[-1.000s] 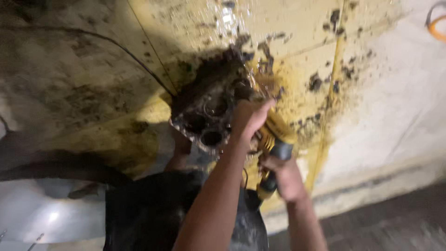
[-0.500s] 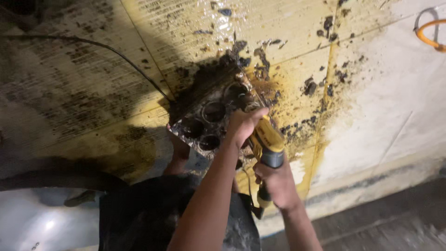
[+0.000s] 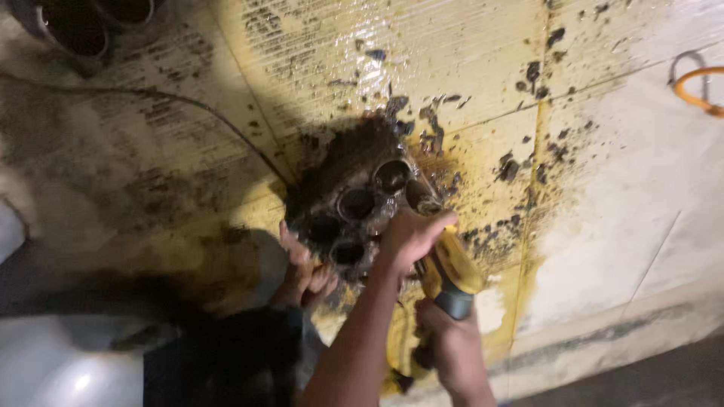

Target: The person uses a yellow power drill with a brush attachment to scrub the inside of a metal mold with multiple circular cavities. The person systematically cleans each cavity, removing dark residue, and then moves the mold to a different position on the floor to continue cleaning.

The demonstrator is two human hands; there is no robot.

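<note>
A grimy dark metal block (image 3: pixel 351 203) with several round bores lies on a wet, yellow-stained concrete floor (image 3: pixel 452 68). My left hand (image 3: pixel 411 235) is closed over the front end of a yellow power tool (image 3: pixel 452 271), whose tip presses against the block's right side. My right hand (image 3: pixel 446 348) grips the tool's dark handle lower down. A third hand (image 3: pixel 302 273), emerging from dark clothing (image 3: pixel 226 362) at the lower left, holds the block's lower left edge; I cannot tell whose it is.
Clumps of black grime (image 3: pixel 520 162) are scattered to the right of the block. A thin black cable (image 3: pixel 188 102) runs across the floor to the block. An orange hose loop (image 3: pixel 697 87) lies at the upper right, and dark round containers (image 3: pixel 75 26) at the upper left.
The view has drifted, so the block sits lower and nearer the centre. My right hand has dropped lower on the tool's handle. Both hands stay on the tool against the block.
</note>
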